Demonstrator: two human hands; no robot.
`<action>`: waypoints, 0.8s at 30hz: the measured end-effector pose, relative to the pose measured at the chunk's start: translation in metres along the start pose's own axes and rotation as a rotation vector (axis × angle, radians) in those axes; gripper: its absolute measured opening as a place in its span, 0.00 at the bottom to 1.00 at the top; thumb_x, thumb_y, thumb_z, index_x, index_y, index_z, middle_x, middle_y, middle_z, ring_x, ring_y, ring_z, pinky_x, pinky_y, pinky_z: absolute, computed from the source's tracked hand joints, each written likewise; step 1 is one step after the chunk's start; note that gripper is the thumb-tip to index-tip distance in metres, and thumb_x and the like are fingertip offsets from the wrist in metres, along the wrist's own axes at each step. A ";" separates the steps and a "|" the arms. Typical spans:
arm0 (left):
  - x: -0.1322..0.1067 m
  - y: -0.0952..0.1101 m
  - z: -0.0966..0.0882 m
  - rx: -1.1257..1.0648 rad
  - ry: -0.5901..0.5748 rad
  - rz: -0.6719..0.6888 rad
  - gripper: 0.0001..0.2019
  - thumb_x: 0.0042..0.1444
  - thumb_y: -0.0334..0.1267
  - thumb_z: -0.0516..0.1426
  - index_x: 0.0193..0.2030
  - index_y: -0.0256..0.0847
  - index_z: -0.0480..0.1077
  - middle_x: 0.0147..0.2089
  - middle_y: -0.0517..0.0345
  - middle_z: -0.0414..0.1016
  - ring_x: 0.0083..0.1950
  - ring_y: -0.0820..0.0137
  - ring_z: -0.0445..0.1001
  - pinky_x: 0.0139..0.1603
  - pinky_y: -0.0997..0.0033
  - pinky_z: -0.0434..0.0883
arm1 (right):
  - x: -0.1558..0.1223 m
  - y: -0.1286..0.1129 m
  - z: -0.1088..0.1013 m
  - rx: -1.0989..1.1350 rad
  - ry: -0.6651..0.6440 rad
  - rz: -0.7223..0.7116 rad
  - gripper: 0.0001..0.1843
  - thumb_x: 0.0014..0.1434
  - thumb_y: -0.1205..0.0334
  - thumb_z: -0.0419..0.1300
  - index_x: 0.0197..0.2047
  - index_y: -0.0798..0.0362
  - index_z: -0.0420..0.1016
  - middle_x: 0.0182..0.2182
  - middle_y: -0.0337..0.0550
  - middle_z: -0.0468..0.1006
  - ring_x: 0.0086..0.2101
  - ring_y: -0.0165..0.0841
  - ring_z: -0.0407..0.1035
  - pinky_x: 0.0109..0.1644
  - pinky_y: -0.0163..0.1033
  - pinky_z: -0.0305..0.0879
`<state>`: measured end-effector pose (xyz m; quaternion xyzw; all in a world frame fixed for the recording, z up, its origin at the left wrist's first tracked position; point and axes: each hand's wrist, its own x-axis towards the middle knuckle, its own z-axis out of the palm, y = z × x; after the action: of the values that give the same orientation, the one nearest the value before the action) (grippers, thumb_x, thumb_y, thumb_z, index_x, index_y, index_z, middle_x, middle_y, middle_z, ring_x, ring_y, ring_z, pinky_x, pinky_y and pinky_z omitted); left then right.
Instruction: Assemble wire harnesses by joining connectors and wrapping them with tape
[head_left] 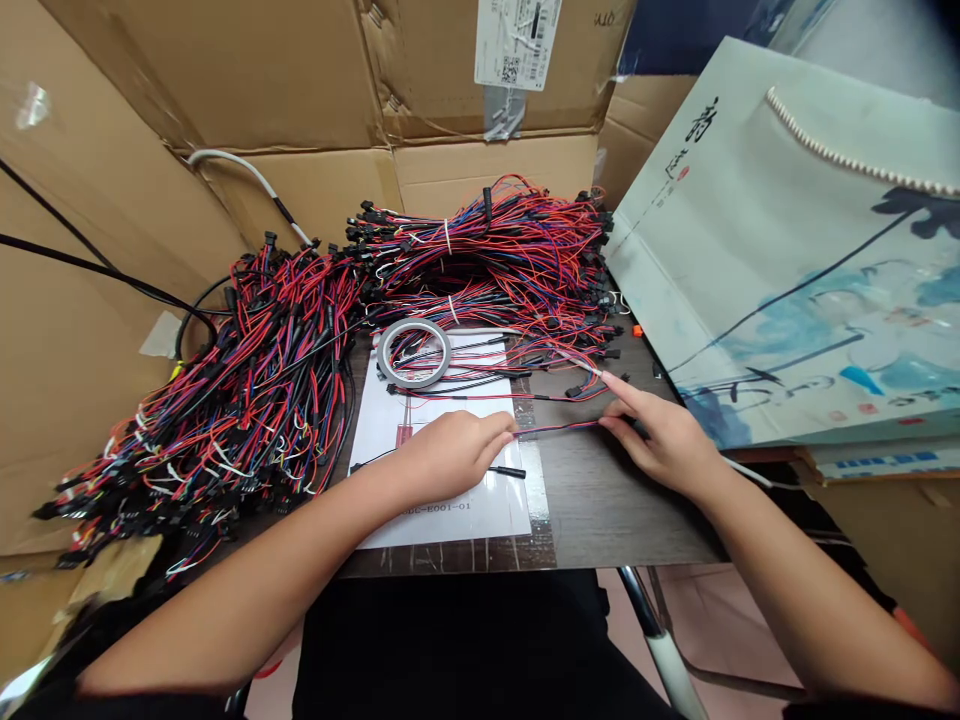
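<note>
A thin wire harness [559, 428] with red and blue-black wires is stretched between my hands, just above the table. My left hand [465, 450] pinches one part of it over a printed sheet [450, 525]. The fingers of my right hand [660, 440] are closed on the other part, with the index finger stretched forward. A thin pale thing [581, 360] reaches from that fingertip toward the wires; I cannot tell its kind. A black connector end [508, 471] lies on the sheet under my left hand. Behind it, a roll of grey tape [386, 352] rests on several loose harnesses.
Bundled wire harnesses [487, 240] are heaped at the back, and a large pile of harnesses [285, 350] covers the left side. Cardboard [300, 80] walls the left and back. A pale paper bag [787, 250] stands at right. The table [622, 510] ends close to my body.
</note>
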<state>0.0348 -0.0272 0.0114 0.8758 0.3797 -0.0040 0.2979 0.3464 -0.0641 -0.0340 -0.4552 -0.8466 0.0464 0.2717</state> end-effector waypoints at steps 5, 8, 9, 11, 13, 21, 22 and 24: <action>0.000 0.007 -0.004 0.017 -0.037 0.056 0.19 0.68 0.43 0.43 0.55 0.46 0.71 0.41 0.52 0.78 0.41 0.63 0.75 0.40 0.67 0.63 | 0.000 -0.002 0.001 -0.006 0.062 -0.044 0.39 0.65 0.66 0.57 0.75 0.47 0.44 0.34 0.39 0.80 0.33 0.34 0.74 0.41 0.39 0.72; 0.009 0.019 -0.010 -0.067 -0.064 0.113 0.16 0.66 0.42 0.46 0.44 0.41 0.73 0.39 0.53 0.78 0.39 0.66 0.73 0.39 0.69 0.63 | 0.001 -0.004 0.000 -0.025 0.112 -0.094 0.42 0.64 0.68 0.57 0.75 0.46 0.42 0.33 0.39 0.80 0.32 0.34 0.72 0.41 0.40 0.72; 0.015 0.025 -0.011 -0.123 -0.077 0.113 0.15 0.66 0.44 0.47 0.43 0.41 0.73 0.38 0.54 0.77 0.38 0.68 0.73 0.38 0.70 0.64 | 0.001 -0.005 0.000 -0.038 0.126 -0.128 0.43 0.64 0.69 0.58 0.75 0.45 0.41 0.33 0.39 0.79 0.31 0.34 0.71 0.40 0.40 0.71; 0.031 0.037 -0.013 -0.264 -0.122 0.103 0.15 0.64 0.46 0.49 0.46 0.41 0.72 0.37 0.55 0.77 0.36 0.70 0.72 0.37 0.71 0.65 | 0.002 -0.006 -0.001 -0.069 0.156 -0.229 0.44 0.62 0.71 0.58 0.75 0.43 0.41 0.32 0.40 0.78 0.30 0.33 0.68 0.38 0.41 0.70; 0.051 0.048 -0.014 -0.418 -0.248 0.092 0.17 0.65 0.46 0.46 0.47 0.41 0.71 0.36 0.56 0.77 0.31 0.72 0.72 0.34 0.72 0.67 | 0.000 -0.006 -0.002 -0.088 0.185 -0.340 0.46 0.61 0.74 0.59 0.75 0.41 0.41 0.33 0.40 0.78 0.30 0.33 0.67 0.39 0.42 0.70; 0.100 0.060 -0.011 -0.783 -0.667 0.119 0.16 0.64 0.48 0.49 0.38 0.38 0.69 0.25 0.63 0.67 0.18 0.80 0.55 0.18 0.77 0.53 | -0.017 0.007 -0.005 -0.102 0.290 -0.458 0.49 0.58 0.74 0.62 0.73 0.35 0.42 0.41 0.43 0.79 0.35 0.32 0.70 0.44 0.46 0.73; 0.099 0.058 -0.009 -0.817 -0.669 0.134 0.18 0.62 0.52 0.52 0.37 0.38 0.69 0.23 0.65 0.62 0.18 0.81 0.51 0.18 0.77 0.49 | -0.017 0.007 -0.006 -0.108 0.294 -0.456 0.49 0.58 0.74 0.62 0.73 0.36 0.43 0.41 0.43 0.79 0.35 0.32 0.70 0.45 0.46 0.73; 0.096 0.052 -0.004 -0.869 -0.658 0.141 0.21 0.58 0.58 0.57 0.35 0.38 0.69 0.21 0.68 0.53 0.18 0.82 0.47 0.18 0.77 0.45 | -0.014 0.004 -0.008 -0.107 0.271 -0.465 0.46 0.59 0.74 0.61 0.72 0.38 0.46 0.41 0.44 0.79 0.36 0.32 0.70 0.45 0.46 0.73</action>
<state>0.1371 0.0107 0.0197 0.6479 0.1737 -0.1007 0.7348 0.3595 -0.0746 -0.0341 -0.2646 -0.8854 -0.1236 0.3616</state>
